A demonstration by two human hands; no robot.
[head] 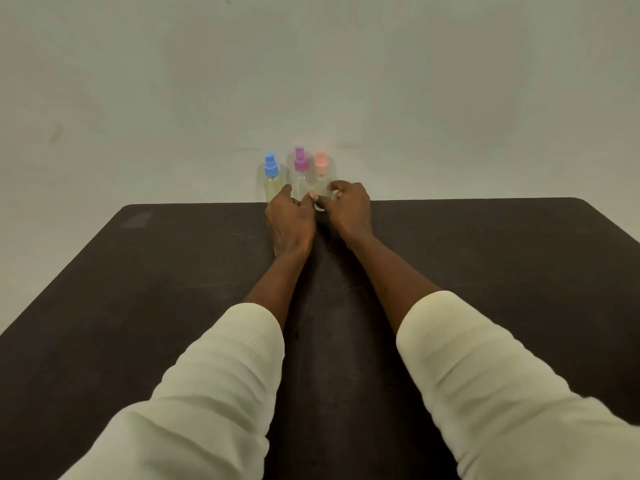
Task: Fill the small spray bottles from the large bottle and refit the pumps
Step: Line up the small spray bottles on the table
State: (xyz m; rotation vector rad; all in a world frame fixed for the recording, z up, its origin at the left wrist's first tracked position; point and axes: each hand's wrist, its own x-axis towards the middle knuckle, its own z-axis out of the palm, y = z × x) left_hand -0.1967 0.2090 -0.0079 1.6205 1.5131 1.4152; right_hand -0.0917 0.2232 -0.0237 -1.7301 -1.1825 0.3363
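At twelve o'clock, three capped spray bottles [300, 174] stand by the table's [485, 271] far edge. Our left hand [289, 220] and right hand [349, 209] curl around something clear; we cannot tell what. Light, slippery plastic, likely: grip mid-body.

The worktop [138, 278] is dark brown and flat, with rounded far corners. Three small clear bottles stand on it at its far edge, just past the fingers [313, 197]. The bottle with the blue pump [270, 183] stands to the left of the fingers. The bottle with the purple pump [300, 171] and the bottle with the pink pump [321, 174] stand close together right behind them.
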